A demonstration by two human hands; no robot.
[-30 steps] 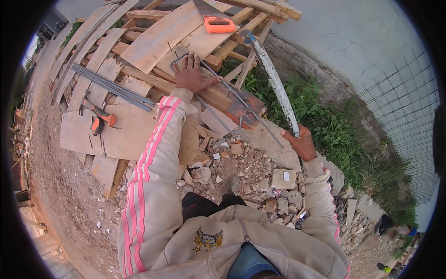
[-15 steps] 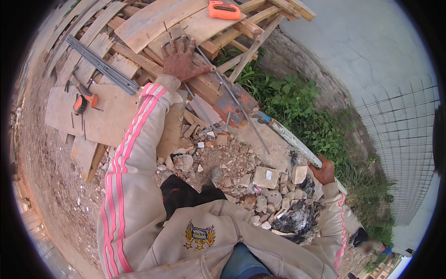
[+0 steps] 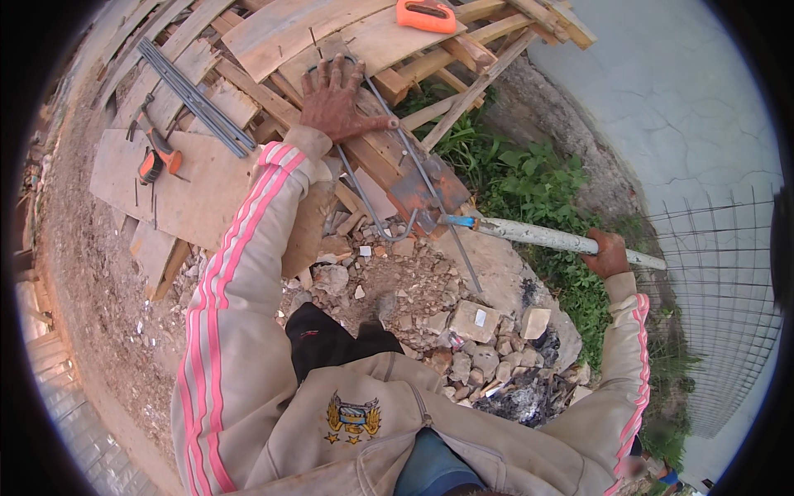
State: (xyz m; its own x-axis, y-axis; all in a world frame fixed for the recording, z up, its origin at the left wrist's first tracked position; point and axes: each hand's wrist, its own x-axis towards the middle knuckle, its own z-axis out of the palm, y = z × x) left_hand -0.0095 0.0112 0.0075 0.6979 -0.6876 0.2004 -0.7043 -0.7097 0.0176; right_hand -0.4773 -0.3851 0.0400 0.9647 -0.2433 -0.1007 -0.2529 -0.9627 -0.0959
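Observation:
My left hand (image 3: 337, 103) lies flat with its fingers spread, pressing on a thin bent steel rod (image 3: 361, 188) over a wooden beam (image 3: 376, 157). The rod loops under the palm, hooks at its near end and has a long straight leg crossing a rusty metal plate (image 3: 430, 186). Wrapped in my right hand (image 3: 608, 253) is a long whitish pipe (image 3: 538, 235) with a blue end (image 3: 461, 221). That blue end meets the straight leg beside the plate; exactly how it engages the rod cannot be made out.
An orange-handled saw (image 3: 426, 15) lies on the boards ahead. To the left are several straight steel rods (image 3: 194, 95), a hammer (image 3: 157, 136) and a tape measure (image 3: 150, 165). Rubble (image 3: 488, 355) covers the ground near me; wire mesh (image 3: 719, 281) leans by the wall at right.
My right hand has swung the pipe forward and to the right, so it now lies nearer to level across the view. My left hand stays spread on the rod.

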